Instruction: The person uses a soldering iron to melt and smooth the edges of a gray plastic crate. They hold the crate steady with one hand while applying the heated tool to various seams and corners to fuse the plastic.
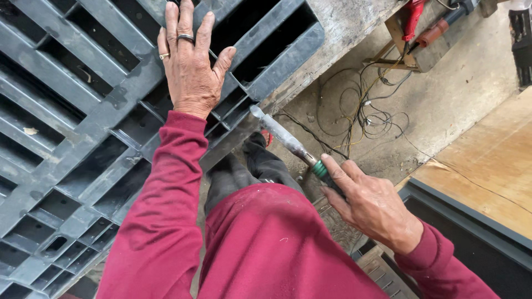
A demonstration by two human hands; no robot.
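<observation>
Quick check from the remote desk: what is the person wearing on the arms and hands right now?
Both arms are covered to the wrist by long dark red sleeves, dusted with pale specks. The left hand is bare of gloves and wears two rings, one dark band and one gold-coloured. The right hand is bare, with no ring visible.

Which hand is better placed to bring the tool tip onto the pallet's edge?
Right. The right hand grips the green-handled tool, whose tip sits at the grey plastic pallet edge. The left hand lies flat on the pallet.
</observation>
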